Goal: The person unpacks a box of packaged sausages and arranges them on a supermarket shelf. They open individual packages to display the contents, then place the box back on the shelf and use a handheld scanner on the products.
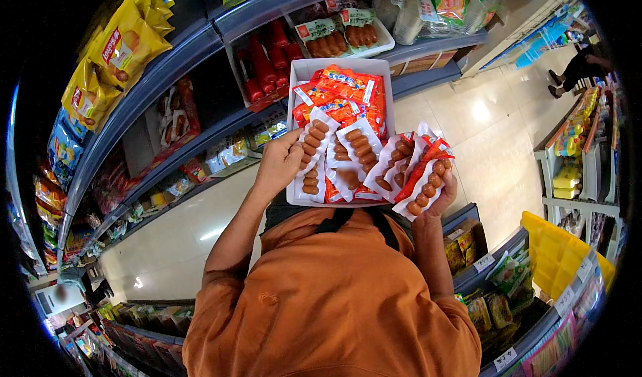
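Note:
A white cardboard box rests in front of my waist, its far end close to the shelf. Red-backed packets fill its far part, lying with their printed sides up. Nearer to me, several packets show clear fronts with small sausages inside. Between thumb and fingers, my left hand pinches one sausage packet over the box's left side. My right hand holds a fanned bunch of sausage packets at the right edge, some red side out, some clear side out.
A shelf curves along the left and front, with yellow chip bags, a carton of red-wrapped sausages and a white tray of packed sausages. Behind me on the right stand a shelf with price tags and a yellow panel. A person is far right.

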Motion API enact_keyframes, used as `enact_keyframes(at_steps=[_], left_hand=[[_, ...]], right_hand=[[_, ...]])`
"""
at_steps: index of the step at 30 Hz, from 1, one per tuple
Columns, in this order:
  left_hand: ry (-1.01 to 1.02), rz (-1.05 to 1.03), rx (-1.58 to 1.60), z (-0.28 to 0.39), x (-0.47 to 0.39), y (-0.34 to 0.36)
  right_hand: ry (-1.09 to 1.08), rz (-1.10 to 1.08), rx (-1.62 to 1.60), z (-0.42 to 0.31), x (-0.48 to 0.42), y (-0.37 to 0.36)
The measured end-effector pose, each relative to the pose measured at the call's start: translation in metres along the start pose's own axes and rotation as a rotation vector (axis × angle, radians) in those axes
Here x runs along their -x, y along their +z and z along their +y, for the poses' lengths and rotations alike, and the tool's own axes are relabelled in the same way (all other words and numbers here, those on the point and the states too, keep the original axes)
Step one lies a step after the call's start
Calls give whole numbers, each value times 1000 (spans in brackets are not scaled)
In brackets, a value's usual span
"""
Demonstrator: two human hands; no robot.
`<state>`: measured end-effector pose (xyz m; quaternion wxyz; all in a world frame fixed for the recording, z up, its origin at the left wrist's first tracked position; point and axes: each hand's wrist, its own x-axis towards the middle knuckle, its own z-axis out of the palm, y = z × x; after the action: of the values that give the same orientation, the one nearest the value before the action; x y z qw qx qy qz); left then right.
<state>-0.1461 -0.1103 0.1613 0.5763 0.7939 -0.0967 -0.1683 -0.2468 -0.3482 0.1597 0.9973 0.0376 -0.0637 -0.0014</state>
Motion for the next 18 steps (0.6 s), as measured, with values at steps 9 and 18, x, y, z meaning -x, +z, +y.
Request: enact_keyframes(at_steps=[9, 18], left_hand=[[-88, 89, 284, 3, 4, -11], [-119, 198, 316, 6, 15, -8]], right_hand=[[10, -25, -7, -1, 1, -6], [-100, 81, 54, -7, 0, -9]])
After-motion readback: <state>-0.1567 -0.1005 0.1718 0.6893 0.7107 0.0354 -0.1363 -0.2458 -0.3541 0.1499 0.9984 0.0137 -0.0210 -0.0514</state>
